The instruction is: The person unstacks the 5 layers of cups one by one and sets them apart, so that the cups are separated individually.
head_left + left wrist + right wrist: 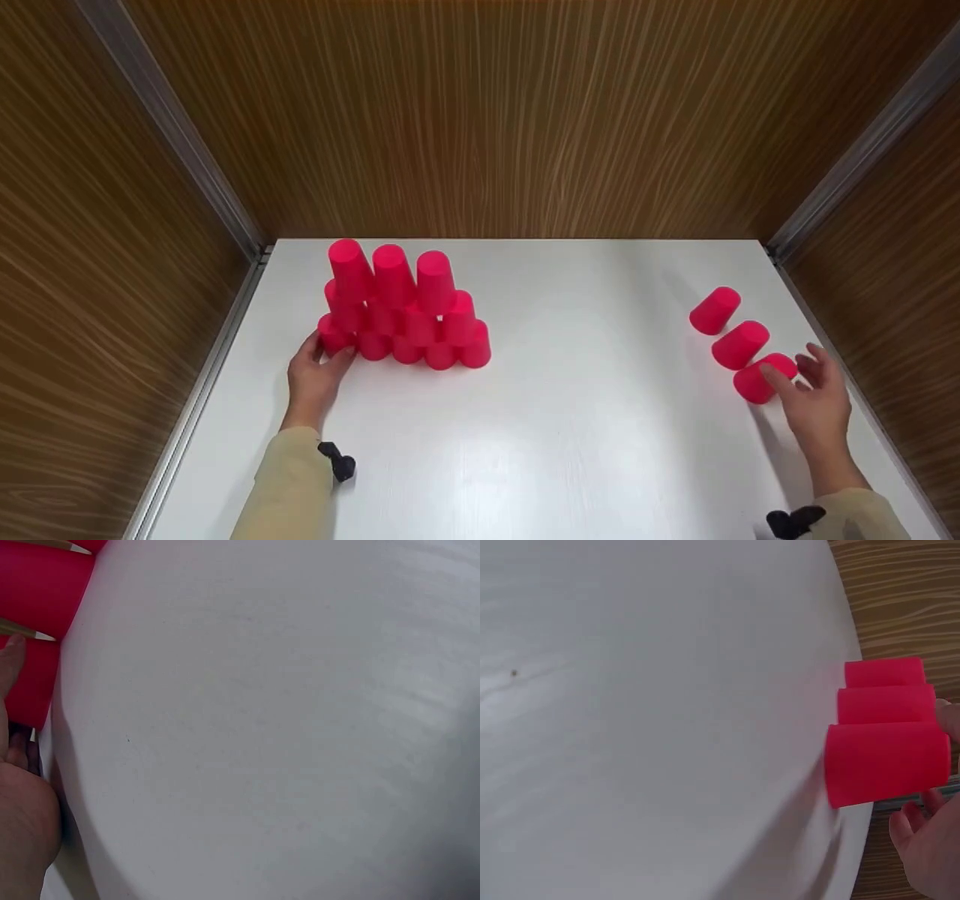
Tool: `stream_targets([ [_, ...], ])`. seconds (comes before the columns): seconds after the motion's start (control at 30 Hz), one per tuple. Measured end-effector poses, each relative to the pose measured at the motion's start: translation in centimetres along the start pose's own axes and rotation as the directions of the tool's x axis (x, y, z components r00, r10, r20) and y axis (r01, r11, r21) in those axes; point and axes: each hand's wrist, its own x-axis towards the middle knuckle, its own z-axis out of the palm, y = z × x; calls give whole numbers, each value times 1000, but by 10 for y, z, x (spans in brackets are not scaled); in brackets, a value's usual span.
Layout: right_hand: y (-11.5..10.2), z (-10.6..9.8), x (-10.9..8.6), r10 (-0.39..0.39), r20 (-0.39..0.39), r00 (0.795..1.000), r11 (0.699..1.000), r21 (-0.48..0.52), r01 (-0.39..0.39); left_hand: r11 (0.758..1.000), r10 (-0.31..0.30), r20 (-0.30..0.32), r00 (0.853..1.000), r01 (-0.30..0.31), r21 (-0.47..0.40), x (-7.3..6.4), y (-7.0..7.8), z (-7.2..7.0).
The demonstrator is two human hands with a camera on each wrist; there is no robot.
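Observation:
A pyramid of pink cups point(405, 326), all upside down, stands in three tiers at the left of the table, with three cups point(394, 274) on top. My left hand point(311, 379) grips the leftmost bottom cup point(336, 341), thumb in front and fingers at its outer side. In the left wrist view the thumb lies along that cup point(34, 686). Over at the right, three more upturned cups stand in a slanting row. Around the nearest one point(752, 382) my right hand point(817, 397) is spread, its fingers point(911, 817) apart from the cup wall in the right wrist view.
The white table point(562, 420) spreads between pyramid and row. Wood-grain panels point(517, 120) rise at the back and both sides, with metal rails point(195, 382) along the edges. The other two loose cups point(740, 345) stand just behind the nearest one.

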Motion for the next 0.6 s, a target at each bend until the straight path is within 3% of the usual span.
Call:
stream_targets([
  [0.2, -56, 0, -7, -95, -40, 995, 995, 21, 96, 1000, -14, 8, 1000, 14, -1, -1, 2, 0],
  [0.37, -108, 18, -23, -251, -34, 967, 966, 57, 253, 1000, -11, 16, 1000, 11, 3, -1, 2, 0],
  [0.47, -137, 37, -33, -389, -14, 921, 918, 75, 389, 1000, -11, 16, 1000, 11, 2, -1, 2, -1],
  [0.6, -176, 68, -47, -550, 16, 835, 829, 128, 544, 1000, -4, 16, 1000, 4, -4, -1, 2, -1],
])
